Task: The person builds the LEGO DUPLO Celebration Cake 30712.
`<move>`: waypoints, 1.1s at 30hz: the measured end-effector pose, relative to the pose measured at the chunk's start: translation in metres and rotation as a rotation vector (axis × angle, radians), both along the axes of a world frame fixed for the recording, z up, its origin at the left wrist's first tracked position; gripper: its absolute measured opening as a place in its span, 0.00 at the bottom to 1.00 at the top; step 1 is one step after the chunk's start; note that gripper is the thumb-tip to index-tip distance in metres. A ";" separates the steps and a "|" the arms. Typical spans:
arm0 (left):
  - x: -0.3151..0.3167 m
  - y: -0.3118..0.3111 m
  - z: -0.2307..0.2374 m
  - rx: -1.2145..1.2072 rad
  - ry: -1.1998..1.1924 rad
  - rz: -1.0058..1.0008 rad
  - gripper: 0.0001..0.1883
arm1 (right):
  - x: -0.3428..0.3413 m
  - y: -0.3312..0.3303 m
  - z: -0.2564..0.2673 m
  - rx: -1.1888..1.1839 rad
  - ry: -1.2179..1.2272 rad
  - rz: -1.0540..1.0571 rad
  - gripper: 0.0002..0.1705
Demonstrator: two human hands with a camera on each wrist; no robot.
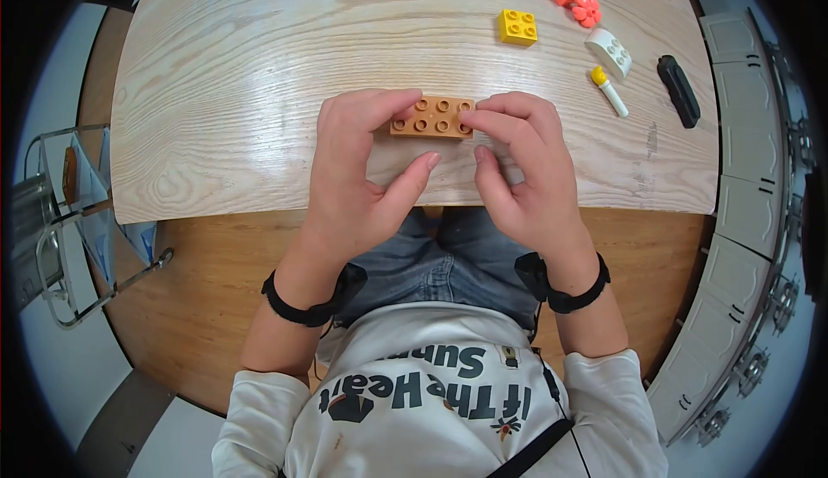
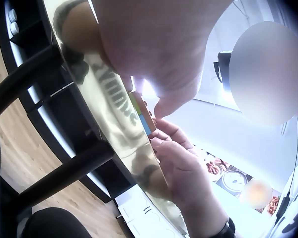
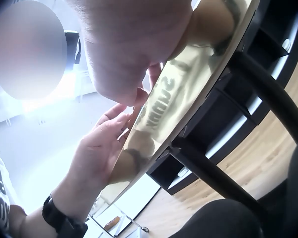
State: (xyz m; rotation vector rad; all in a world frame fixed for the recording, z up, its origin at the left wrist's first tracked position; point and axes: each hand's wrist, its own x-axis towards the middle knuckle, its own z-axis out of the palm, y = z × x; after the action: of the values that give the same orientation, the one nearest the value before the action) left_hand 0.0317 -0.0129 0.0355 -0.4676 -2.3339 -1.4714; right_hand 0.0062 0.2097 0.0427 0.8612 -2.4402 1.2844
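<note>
Brown brick: uneven presses could tip it!
Left hand: brick's left end, thumb spread away.
Right hand: brick's right end, thumb spread too.

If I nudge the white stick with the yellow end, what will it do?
The white stick will probably roll, since it lies on its side and looks slim and rounded. Its bulkier yellow end may make it veer. It looks like straight plastic, so likely stiff and light.

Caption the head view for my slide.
Left hand and right hand at a brown studded brick, yellow brick beyond.
</note>
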 end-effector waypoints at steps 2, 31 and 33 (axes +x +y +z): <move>-0.001 0.000 0.002 -0.003 0.021 0.005 0.32 | 0.003 -0.001 0.000 -0.022 -0.020 -0.022 0.27; -0.001 0.002 0.001 -0.033 -0.019 0.073 0.17 | -0.020 0.086 0.025 0.262 -0.144 -0.523 0.23; -0.002 0.003 -0.001 -0.008 -0.033 0.066 0.18 | -0.027 0.094 0.027 0.364 -0.116 -0.447 0.24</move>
State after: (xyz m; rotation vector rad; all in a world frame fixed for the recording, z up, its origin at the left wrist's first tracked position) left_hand 0.0296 -0.0100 0.0347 -0.3672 -2.3575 -1.4506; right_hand -0.0204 0.3038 0.0694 0.2810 -2.7912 0.7646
